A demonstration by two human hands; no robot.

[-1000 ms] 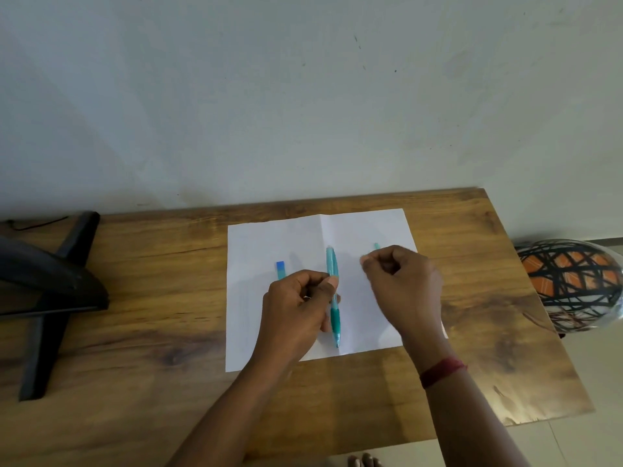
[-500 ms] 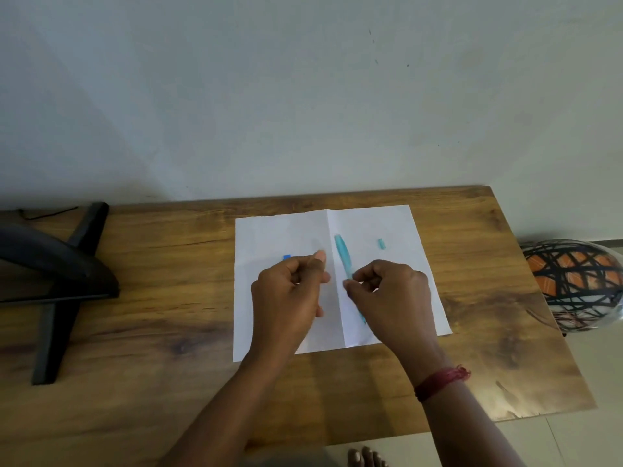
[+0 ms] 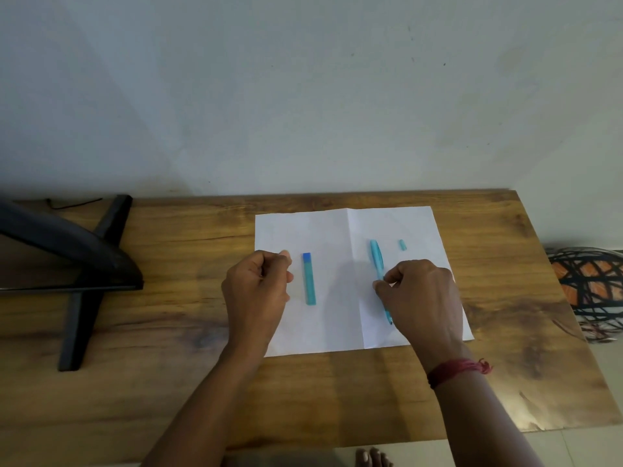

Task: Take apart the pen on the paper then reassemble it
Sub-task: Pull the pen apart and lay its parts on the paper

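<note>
A creased white paper (image 3: pixel 337 230) lies on the wooden table (image 3: pixel 168 348). On its left half rests a teal pen cap (image 3: pixel 308 279) with a blue end, lying lengthwise. My right hand (image 3: pixel 421 298) pinches the teal pen barrel (image 3: pixel 376 259) near its middle. The barrel lies on the right half, and its tip shows below my fingers. A tiny teal piece (image 3: pixel 401 244) sits just right of the barrel's far end. My left hand (image 3: pixel 258 291) hovers left of the cap, with fingers curled and nothing visible in them.
A black monitor stand (image 3: pixel 84 264) and its legs occupy the table's left side. Off the right table edge sits a round orange object (image 3: pixel 590 284) with black bands. A wall rises behind the table. Toes (image 3: pixel 372 458) show below the near edge.
The pen barrel passed from my left hand to my right and moved to the paper's right half. My left hand drew away to the left, uncovering the cap.
</note>
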